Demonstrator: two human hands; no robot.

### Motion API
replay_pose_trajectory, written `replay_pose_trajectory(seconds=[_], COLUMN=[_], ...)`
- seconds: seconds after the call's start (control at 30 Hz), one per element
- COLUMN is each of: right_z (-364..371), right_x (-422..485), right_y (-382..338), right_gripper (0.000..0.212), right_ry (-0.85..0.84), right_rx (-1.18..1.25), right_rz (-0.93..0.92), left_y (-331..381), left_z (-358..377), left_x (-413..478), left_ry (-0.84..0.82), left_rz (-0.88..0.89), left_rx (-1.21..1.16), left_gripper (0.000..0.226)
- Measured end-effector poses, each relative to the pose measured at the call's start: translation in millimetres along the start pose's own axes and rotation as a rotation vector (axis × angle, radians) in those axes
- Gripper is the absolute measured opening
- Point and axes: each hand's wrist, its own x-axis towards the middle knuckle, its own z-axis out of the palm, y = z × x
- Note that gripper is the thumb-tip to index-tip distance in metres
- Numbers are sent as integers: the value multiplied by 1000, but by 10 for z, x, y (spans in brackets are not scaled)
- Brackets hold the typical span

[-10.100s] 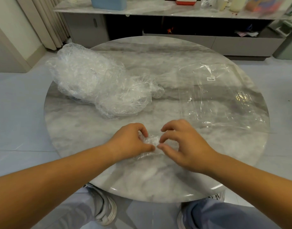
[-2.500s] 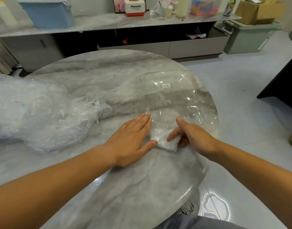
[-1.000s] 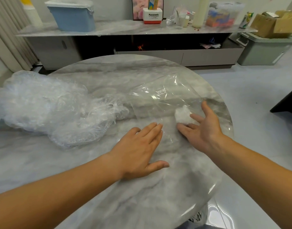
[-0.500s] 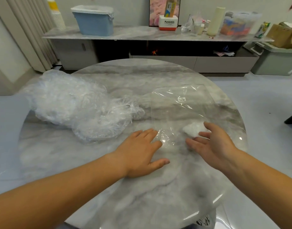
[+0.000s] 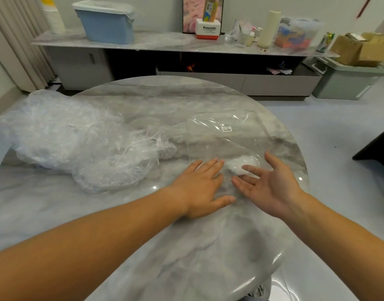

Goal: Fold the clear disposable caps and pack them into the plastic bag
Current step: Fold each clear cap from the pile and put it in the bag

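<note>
1. Pressing the near edge of the plastic bag [image 5: 225,137], the left hand [image 5: 199,185] lies palm down, fingers straight and together.
2. The right hand [image 5: 271,187] is palm up, fingers spread, holding nothing.
3. The folded cap [image 5: 241,164] sits inside the bag, just beyond the right fingertips.
4. The loose caps [image 5: 78,144] lie heaped well left of the left fingers.
</note>
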Motion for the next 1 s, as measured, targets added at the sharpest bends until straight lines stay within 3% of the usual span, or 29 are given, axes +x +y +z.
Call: replay_pose_trajectory(seconds=[0.2,0.43,0.5,0.63,0.77,1.0], right_z=[62,10,1,-7,28,436], right_x=[134,94,16,-187,-291,-300], right_y=[-126,-91,-92,-90,-53,317], right_gripper=[62,85,81,51,22,25], right_ry=[132,50,97,225,278,-72], right_rx=[53,67,-45,-327,-656,-1176], right_rz=[-58,-95,-105,-128,-210,-448], left_y=[2,-65,-76,-121,-251,-870], left_z=[27,31,43,79,86,-57], left_x=[-77,-85,-82,-101,-239,-924], left_ry=[-5,-41,-38,12,72,144], left_rz=[70,81,95,99,72,-204], left_rx=[39,-60,-155,-382,-421,-141], left_gripper=[84,79,74,62,77,90])
